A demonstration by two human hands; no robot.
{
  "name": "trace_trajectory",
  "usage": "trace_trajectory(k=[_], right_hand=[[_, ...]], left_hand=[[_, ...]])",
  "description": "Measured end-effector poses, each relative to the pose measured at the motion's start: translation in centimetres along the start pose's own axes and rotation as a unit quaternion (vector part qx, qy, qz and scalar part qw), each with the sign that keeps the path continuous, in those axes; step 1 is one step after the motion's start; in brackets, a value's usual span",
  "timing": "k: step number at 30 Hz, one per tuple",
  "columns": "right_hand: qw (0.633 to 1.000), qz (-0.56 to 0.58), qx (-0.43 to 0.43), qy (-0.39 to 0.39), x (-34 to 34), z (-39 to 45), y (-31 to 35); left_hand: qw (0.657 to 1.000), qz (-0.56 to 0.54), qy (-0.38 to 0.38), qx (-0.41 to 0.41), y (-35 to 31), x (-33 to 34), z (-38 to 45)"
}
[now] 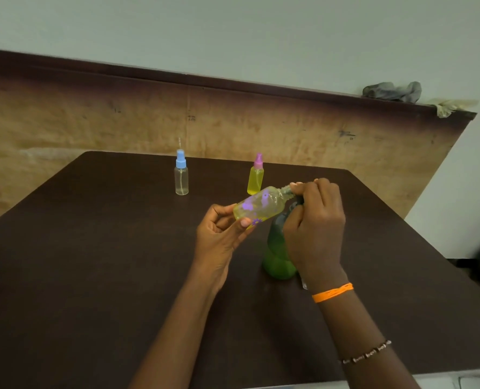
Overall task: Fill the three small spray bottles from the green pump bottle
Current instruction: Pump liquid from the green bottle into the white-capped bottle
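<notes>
My left hand (222, 234) holds a small clear spray bottle (258, 206) with purple flower prints, tilted on its side, capless and holding yellow liquid. Its threaded neck points right to the black pump head of the green pump bottle (278, 254), which stands on the dark table (93, 262). My right hand (314, 220) curls over that pump head and hides most of it. At the back stand a blue-capped spray bottle (181, 176), nearly empty and clear, and a pink-capped spray bottle (255, 176) full of yellow liquid.
A worn brown panel (93, 122) runs along the wall behind the table. Grey and tan rags (393, 92) lie on its top edge at the right. Dark objects sit on the floor at the far right.
</notes>
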State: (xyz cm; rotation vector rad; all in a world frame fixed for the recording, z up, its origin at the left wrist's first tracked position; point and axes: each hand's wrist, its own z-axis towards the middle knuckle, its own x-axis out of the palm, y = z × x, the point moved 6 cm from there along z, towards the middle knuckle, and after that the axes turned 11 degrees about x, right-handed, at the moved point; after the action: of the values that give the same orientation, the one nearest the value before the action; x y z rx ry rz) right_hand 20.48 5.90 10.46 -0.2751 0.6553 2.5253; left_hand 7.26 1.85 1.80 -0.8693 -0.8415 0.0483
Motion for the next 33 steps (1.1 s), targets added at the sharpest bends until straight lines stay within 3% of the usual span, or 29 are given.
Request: trace_trajectory(k=[3,8,15,22,30,33], right_hand=[[1.0,-0.006,0.01,0.024,-0.1,0.9,0.2],[0.999,0.025,0.033,-0.034,0.4,-1.4,-0.5],[0.999,-0.004,0.024,0.026,-0.1,0.4,0.2],[0.999,-0.009,0.031,-0.014,0.4,-1.3,-0.3],[0.999,0.01,0.039,0.028,-0.3,0.4,-0.2],[0.999,0.008,0.031,-0.014,-0.1,-1.4,-0.4]], left_hand=[[1.0,-0.001,0.007,0.001,-0.1,0.2,0.1],[1.0,0.002,0.005,-0.004,0.0,-0.1,0.2],[1.0,-0.008,-0.002,-0.016,-0.1,0.3,0.0],[1.0,-0.004,-0.015,-0.026,-0.4,-0.1,0.0],[0.999,-0.013,-0.009,-0.035,-0.3,0.3,-0.1],[0.999,-0.019,-0.009,-0.041,-0.1,0.1,0.0]])
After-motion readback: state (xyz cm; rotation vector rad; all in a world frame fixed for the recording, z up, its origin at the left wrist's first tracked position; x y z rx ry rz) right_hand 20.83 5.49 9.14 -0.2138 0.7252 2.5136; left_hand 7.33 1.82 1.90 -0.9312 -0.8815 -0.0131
